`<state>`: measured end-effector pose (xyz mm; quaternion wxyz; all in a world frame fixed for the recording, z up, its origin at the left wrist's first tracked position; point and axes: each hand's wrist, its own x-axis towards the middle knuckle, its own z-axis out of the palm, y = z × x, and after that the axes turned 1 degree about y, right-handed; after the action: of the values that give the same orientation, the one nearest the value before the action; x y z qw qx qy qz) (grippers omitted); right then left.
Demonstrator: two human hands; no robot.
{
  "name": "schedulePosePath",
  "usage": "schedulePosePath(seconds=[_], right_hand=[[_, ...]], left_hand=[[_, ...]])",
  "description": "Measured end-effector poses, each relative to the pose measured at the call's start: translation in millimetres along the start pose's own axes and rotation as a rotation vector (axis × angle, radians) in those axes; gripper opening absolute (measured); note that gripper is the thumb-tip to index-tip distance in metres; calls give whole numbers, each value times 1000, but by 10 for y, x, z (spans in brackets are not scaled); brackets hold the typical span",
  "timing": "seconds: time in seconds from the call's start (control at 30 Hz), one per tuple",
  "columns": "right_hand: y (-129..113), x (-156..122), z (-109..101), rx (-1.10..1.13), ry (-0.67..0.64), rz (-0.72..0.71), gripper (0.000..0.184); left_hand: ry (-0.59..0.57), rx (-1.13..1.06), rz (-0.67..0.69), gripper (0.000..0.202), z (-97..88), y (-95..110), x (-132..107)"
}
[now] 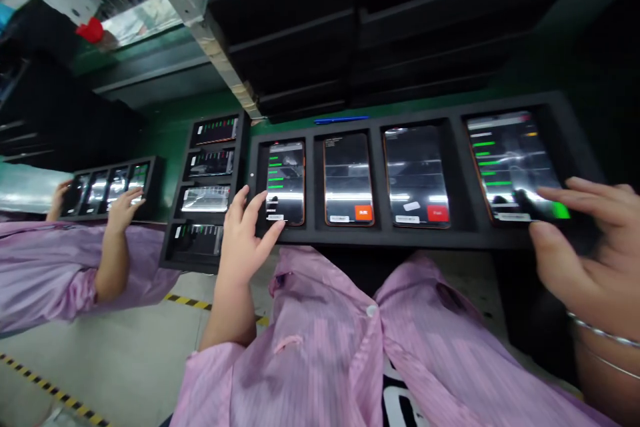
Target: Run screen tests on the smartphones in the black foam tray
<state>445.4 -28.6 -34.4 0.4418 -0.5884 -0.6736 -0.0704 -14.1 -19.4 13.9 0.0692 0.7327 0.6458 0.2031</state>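
A black tray [380, 233] in front of me holds several lit phones side by side. My left hand [245, 237] rests on the tray's near left edge, fingers spread, with the thumb touching the bottom of the leftmost phone [285, 181]. My right hand [590, 247] is at the tray's right end, fingers stretched over the lower right corner of the rightmost phone [515, 167], the thumb under the tray edge. Between them lie a phone with an orange button [349, 178] and a phone with a red button [417, 175].
A second black tray [180, 213] with several phones stands just left of mine. Further left, a co-worker in a pink sleeve [60, 267] touches phones in another tray [153, 177]. Dark shelves [350, 33] rise behind. My pink coat [320, 333] fills the foreground above a floor with yellow-black tape [50, 387].
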Motion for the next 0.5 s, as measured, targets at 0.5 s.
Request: schedulePosePath(seconds=[0.5], right_hand=[[-52,115,-139,-28,-211,-47,23]], left_hand=[[149,-308,-36,82,175,-197,83]])
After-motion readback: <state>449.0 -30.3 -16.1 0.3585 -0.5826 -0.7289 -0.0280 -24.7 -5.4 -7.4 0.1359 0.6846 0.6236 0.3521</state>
